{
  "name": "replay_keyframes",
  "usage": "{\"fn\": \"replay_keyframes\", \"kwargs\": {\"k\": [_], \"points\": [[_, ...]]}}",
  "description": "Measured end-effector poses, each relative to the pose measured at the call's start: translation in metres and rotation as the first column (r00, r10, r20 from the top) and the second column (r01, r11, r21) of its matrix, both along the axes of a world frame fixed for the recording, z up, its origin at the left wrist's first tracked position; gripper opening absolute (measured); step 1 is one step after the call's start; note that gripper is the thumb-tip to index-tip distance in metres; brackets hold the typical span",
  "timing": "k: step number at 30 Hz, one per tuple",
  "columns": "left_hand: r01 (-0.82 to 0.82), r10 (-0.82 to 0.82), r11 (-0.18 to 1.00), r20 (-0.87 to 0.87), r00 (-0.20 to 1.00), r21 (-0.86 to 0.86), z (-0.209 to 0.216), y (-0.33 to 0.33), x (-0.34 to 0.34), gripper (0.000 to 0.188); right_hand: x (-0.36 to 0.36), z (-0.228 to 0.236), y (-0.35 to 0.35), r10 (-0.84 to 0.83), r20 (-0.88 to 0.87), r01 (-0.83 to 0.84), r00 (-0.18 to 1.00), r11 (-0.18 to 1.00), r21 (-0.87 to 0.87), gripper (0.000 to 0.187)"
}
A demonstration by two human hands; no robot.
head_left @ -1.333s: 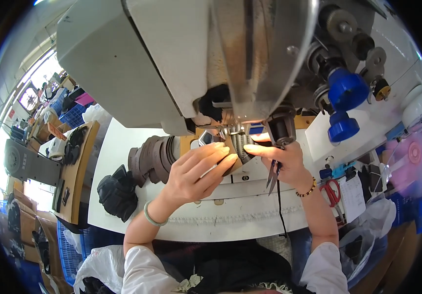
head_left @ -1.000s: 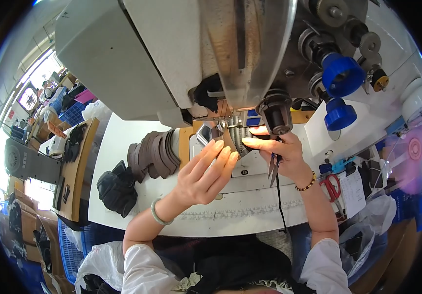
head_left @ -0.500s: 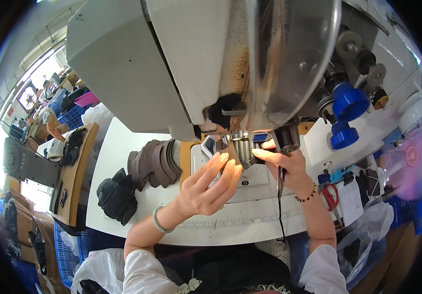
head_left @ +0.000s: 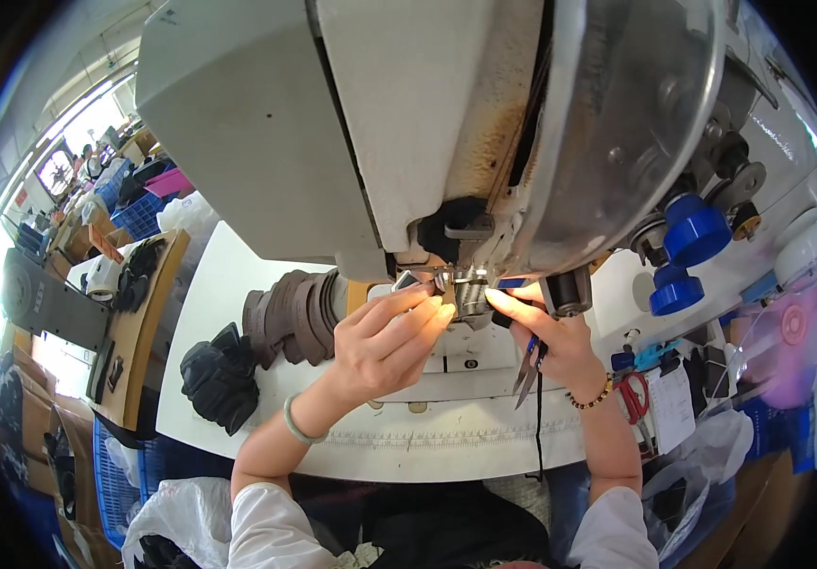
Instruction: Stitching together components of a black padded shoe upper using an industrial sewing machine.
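Both of my hands are at the needle area of a large sewing machine [head_left: 470, 284]. My left hand [head_left: 380, 346] has its thumb and fingers pressed together just left of the presser foot; what they pinch is mostly hidden, with only a small dark bit showing. On the other side, my right hand [head_left: 560, 346] reaches toward the foot with thumb and forefinger. Small scissors [head_left: 528, 368] are tucked in that hand, blades pointing down. A thin black strip [head_left: 538, 436] hangs below it past the table's front edge.
On the white table [head_left: 238, 256] at left lie stacked brown curved pieces [head_left: 285, 318] and a bundle of black material [head_left: 220, 379]. Red-handled scissors [head_left: 632, 398] lie at right. Blue knobs [head_left: 697, 230] jut from the machine. A wooden side table [head_left: 157, 332] stands further left.
My left fingers have closed together beside the foot. The scissors in my right hand have swung into clearer view. The whole view has shifted slightly, with the machine head looming larger.
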State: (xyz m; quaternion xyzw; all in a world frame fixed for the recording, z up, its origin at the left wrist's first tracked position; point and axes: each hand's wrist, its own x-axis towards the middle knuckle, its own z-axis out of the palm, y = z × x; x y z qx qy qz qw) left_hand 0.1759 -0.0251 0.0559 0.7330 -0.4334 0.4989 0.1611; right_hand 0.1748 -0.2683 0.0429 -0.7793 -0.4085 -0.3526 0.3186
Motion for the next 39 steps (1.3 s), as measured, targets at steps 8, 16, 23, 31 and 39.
{"fn": "replay_keyframes", "kwargs": {"k": [8, 16, 23, 31, 39], "points": [[0.025, -0.026, 0.999, -0.017, 1.000, -0.025, 0.001, -0.002, 0.001, 0.029, -0.001, -0.001, 0.005, 0.000, -0.051, 0.006, 0.999, 0.993, 0.115, 0.051], [0.044, -0.053, 0.991, -0.068, 0.996, -0.126, -0.007, -0.007, 0.009, 0.027, 0.007, -0.008, 0.002, -0.086, -0.074, 0.088, 0.994, 0.996, 0.027, 0.031], [0.057, -0.069, 0.988, -0.080, 0.994, -0.147, -0.008, -0.005, 0.008, 0.027, 0.003, -0.008, 0.005, -0.093, -0.075, 0.095, 0.993, 0.995, 0.023, 0.034], [0.036, -0.047, 0.989, -0.072, 0.996, -0.146, -0.007, -0.008, 0.008, 0.026, 0.003, -0.005, 0.005, -0.110, -0.064, 0.111, 0.992, 0.994, 0.006, 0.033], [0.008, -0.018, 0.990, -0.070, 0.997, -0.142, -0.009, -0.009, 0.008, 0.024, 0.005, -0.007, 0.004, -0.115, -0.058, 0.115, 0.992, 0.993, 0.002, 0.039]]}}
